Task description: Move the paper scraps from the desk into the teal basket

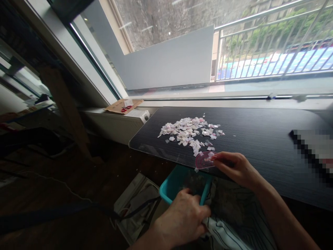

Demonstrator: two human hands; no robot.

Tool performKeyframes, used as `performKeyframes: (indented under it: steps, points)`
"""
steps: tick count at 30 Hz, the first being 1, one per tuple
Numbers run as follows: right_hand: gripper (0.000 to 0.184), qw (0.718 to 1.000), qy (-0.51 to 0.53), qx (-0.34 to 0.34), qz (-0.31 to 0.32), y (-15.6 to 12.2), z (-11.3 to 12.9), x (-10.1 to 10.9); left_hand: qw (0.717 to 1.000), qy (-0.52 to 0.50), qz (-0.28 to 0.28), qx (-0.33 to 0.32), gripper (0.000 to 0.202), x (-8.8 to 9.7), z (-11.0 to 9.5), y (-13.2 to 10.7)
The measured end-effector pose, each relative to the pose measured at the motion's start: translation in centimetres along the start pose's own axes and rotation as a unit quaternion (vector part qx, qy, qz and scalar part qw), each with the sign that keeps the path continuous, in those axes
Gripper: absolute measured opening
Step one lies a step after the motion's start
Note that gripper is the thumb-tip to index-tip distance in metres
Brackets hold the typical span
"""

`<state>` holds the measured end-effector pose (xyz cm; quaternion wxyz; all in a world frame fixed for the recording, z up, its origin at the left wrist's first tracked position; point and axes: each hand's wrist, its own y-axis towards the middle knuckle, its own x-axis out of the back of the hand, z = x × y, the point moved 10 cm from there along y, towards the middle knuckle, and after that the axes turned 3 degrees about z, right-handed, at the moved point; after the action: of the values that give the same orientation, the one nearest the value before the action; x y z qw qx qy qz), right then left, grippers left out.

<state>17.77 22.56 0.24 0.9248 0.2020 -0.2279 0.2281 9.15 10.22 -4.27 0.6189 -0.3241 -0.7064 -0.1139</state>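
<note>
A loose heap of small white and pinkish paper scraps (186,130) lies on the dark table (260,135). At the table's near edge my right hand (238,168) pinches a see-through pink plastic piece with a rounded edge (201,161), with a few scraps against it. Just below that edge is a turquoise bin (166,189), and my left hand (183,213) grips its near rim. Something dark and unclear sits inside the bin.
A radiator (140,114) stands left of the table, with cardboard (117,106) and red-handled scissors (126,108) on it. A window runs behind the table. A blurred-out flat item (314,152) lies at the right. A pale box (137,201) is on the floor.
</note>
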Motion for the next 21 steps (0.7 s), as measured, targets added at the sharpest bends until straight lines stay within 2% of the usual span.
performKeyframes:
  steps: [2, 5, 6, 13, 17, 21]
  points:
    - [0.021, 1.0, 0.006, 0.001, -0.028, -0.1, -0.1, 0.5, 1.0, -0.001, -0.003, 0.0, 0.014, 0.0, 0.1, -0.1]
    - [0.02, 0.99, -0.012, -0.01, -0.143, -0.4, -0.5, 2.6, 1.0, 0.003, -0.004, 0.005, 0.014, 0.0, 0.2, -0.2]
    - [0.021, 0.986, -0.021, -0.011, -0.164, -0.5, -0.5, 3.0, 1.0, 0.003, -0.004, 0.007, 0.014, 0.0, 0.2, -0.2]
    - [0.022, 0.984, -0.062, -0.004, -0.169, -0.4, -0.6, 2.9, 1.0, -0.012, -0.006, 0.025, 0.012, 0.3, 1.1, -0.8]
    - [0.021, 0.987, -0.068, 0.003, -0.144, -0.2, -0.7, 2.4, 0.999, -0.016, -0.005, 0.027, 0.012, 0.3, 1.3, -0.9]
    - [0.022, 0.981, -0.076, -0.003, -0.176, -0.4, -0.7, 3.0, 0.999, -0.017, -0.008, 0.027, 0.014, 0.2, 1.3, -0.8]
